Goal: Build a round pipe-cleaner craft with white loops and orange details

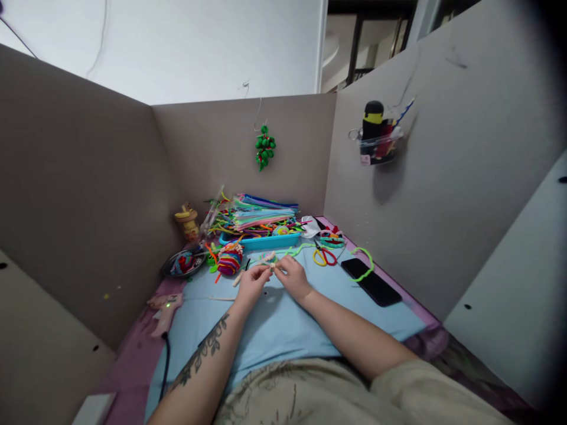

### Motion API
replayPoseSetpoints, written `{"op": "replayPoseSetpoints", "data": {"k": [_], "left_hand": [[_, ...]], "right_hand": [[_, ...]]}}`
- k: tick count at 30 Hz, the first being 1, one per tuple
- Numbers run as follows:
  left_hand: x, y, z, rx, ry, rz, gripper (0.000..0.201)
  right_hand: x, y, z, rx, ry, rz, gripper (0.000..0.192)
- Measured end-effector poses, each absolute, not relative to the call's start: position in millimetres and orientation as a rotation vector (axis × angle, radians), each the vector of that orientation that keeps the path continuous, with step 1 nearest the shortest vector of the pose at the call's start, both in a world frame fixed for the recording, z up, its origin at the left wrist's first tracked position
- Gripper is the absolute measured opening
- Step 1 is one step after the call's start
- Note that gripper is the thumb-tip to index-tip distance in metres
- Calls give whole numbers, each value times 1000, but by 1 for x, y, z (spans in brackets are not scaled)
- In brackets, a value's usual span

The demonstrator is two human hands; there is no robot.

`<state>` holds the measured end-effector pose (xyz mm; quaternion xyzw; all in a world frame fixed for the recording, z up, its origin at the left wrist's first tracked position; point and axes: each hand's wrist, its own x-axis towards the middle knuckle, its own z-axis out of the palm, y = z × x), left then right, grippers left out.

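My left hand (252,283) and my right hand (292,278) meet over a light blue mat (283,324), fingertips pinched together on a small pale piece of pipe cleaner (271,264). A light green pipe cleaner (305,249) trails away from my fingers to the right. A striped, multicoloured wound ball (229,260) lies just beyond my left hand. Yellow-and-red scissors (325,256) lie past my right hand.
A blue tray (261,241) heaped with coloured pipe cleaners stands at the back. A dark dish (182,264) sits at the left, a pink glue gun (163,310) nearer me, a black phone (371,281) at the right. Brown partition walls enclose the desk.
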<state>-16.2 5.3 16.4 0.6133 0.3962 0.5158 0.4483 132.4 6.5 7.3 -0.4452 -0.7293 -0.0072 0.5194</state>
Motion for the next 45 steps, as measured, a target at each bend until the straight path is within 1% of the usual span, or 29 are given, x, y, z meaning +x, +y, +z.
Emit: {"op": "replayPoseSetpoints", "data": {"k": [5, 10, 14, 17, 19, 22, 25, 26, 30, 37, 41, 45], "left_hand": [[-18, 5, 20, 1586, 1013, 1294, 26], [-17, 7, 17, 1593, 1036, 1307, 28], [-14, 4, 19, 1480, 1049, 1271, 33], [-11, 0, 20, 1399, 1107, 1289, 34], [-10, -1, 21, 1425, 1132, 1323, 33], [-12, 0, 22, 1589, 1120, 1368, 27], [-15, 1, 23, 1821, 1126, 1443, 18], [-17, 2, 24, 1892, 1128, 1466, 16], [-21, 3, 24, 2101, 1068, 1504, 11], [-22, 4, 21, 2184, 1007, 1499, 11], [-21, 4, 20, 2137, 1034, 1467, 10], [-22, 7, 18, 2044, 1104, 1457, 15]], "right_hand": [[130, 6, 7, -1062, -1772, -63, 12], [129, 5, 5, -1083, -1792, -193, 15], [129, 3, 4, -1089, -1850, -338, 18], [128, 2, 4, -1061, -1888, -383, 19], [127, 2, 5, -1035, -1888, -347, 17], [127, 2, 7, -960, -1862, -176, 9], [129, 2, 11, -841, -1875, 42, 22], [129, 2, 12, -814, -1880, 99, 23], [130, 1, 13, -796, -1868, 226, 12], [131, 2, 13, -797, -1859, 257, 6], [132, 4, 13, -781, -1881, 196, 6], [133, 4, 14, -799, -1862, 150, 10]]}}
